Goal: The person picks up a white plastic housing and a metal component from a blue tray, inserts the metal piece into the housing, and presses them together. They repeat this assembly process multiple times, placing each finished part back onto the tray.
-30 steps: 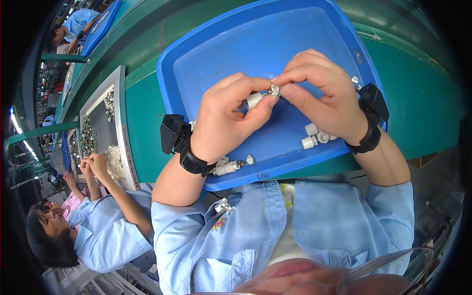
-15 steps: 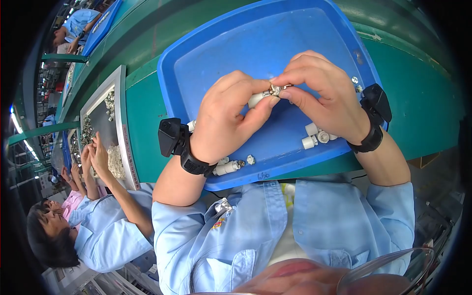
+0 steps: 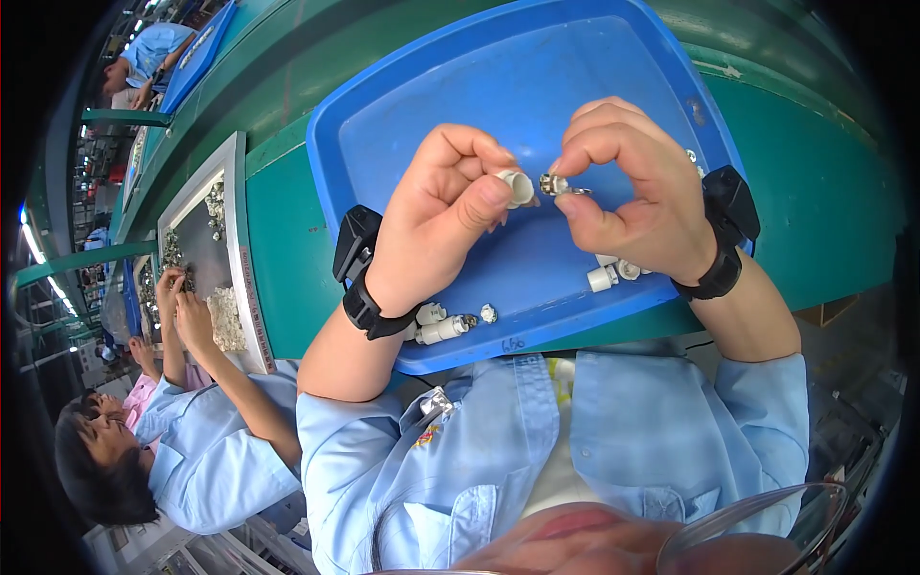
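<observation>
Person in pink: showed only partly at left edge, beyond neighbouring co-worker.
Co-worker at far left: wore light blue, leaned over second blue tray.
Neighbouring co-worker: wore light blue, sat at near left; raised both hands over metal-framed tray; grip too small to tell.
Metal-framed tray: lay left of large blue tray; contained small metallic pieces and, nearer, a heap of pale pieces.
Left wrist strap: carried black box-shaped unit.
Left hand: clamped on white sleeve between thumb and fingers; hung above large blue tray, well apart from right hand's palm.
Near-left fittings: lay on tray floor close to near rim; white, cylindrical, one tipped with metal.
Loose metal bit: lay just right of near-left fittings.
White sleeve: sat in left fingertips, turned open mouth to right.
Large blue tray: rested on green bench, beneath both hands.
Shiny metal part: sat just right of sleeve's mouth, not touching.
Near-right fittings: lay white and clustered below right hand.
Right hand: pinched shiny metal part between thumb and forefinger.
</observation>
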{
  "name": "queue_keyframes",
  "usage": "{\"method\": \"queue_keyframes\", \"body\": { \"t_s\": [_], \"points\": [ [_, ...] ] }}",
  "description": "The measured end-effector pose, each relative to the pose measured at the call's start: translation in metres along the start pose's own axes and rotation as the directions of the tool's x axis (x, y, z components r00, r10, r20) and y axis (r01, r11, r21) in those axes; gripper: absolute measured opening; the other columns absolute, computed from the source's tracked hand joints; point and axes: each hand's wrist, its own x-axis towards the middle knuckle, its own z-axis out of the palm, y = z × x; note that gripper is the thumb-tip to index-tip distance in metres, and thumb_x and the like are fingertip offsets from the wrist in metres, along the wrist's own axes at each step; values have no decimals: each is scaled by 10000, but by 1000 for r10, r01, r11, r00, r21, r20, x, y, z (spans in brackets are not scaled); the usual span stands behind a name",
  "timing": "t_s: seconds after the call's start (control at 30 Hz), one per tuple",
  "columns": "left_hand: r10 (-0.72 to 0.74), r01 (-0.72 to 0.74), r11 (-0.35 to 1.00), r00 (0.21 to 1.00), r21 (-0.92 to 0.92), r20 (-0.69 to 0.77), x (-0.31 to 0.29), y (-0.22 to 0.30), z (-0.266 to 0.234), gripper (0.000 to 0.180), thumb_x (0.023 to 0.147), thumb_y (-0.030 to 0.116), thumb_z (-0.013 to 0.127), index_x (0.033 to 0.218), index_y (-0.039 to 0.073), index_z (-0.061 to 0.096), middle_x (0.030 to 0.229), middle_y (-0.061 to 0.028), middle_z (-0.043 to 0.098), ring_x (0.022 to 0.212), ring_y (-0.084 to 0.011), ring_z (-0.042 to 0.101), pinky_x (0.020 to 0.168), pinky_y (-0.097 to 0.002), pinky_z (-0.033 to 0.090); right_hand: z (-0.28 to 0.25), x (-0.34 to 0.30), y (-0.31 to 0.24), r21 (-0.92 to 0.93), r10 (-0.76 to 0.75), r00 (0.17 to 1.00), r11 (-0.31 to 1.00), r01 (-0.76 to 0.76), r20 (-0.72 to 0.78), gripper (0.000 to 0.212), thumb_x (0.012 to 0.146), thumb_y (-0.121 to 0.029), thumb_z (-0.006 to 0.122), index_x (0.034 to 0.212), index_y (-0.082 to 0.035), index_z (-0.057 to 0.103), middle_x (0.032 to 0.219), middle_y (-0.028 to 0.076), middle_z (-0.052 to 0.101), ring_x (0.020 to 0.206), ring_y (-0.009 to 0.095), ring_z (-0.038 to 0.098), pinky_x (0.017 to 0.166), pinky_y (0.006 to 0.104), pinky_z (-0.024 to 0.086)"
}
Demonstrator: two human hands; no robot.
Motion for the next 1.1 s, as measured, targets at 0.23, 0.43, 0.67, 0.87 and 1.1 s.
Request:
{"method": "queue_keyframes", "body": {
  "t_s": [0.23,0.43,0.67,0.87,1.1],
  "points": [
    [36,-41,998,994,44,108,1,-5,-5,241,919,266,512,1015,58,437,891,-43,586,737,-58,531,609,-182,411,4,-1,-2,53,-6,1000,999,6,10,224,646,-54,669,842,-50,560,808,70,578,757,245,528,726,334,427],
    [-31,25,998,995,57,96,-2,0,-3,274,930,320,475,1004,57,444,906,-46,585,728,-57,532,602,-182,409,10,-2,-2,47,-69,996,997,66,56,238,646,-27,667,859,-55,563,826,71,580,775,248,537,735,345,426],
    [-21,17,999,997,47,73,-3,0,3,251,954,253,433,1086,41,422,927,-69,588,767,-73,524,658,-195,417,5,1,3,31,-39,999,999,38,27,239,661,-2,660,877,-51,569,834,67,582,781,241,542,737,344,428],
    [-63,62,998,992,13,106,-1,0,-2,254,956,226,428,1116,31,402,937,-85,587,777,-80,518,676,-203,421,2,2,3,24,-26,999,999,25,36,221,674,8,659,872,-45,577,829,68,586,794,236,546,737,343,433],
    [-69,64,997,986,38,151,-1,-2,-7,270,947,254,445,1114,46,402,981,-110,554,835,-128,552,656,-231,430,2,3,0,17,-39,999,999,38,32,202,674,22,667,855,-32,595,826,73,589,783,239,551,711,326,443]
  ]
}}
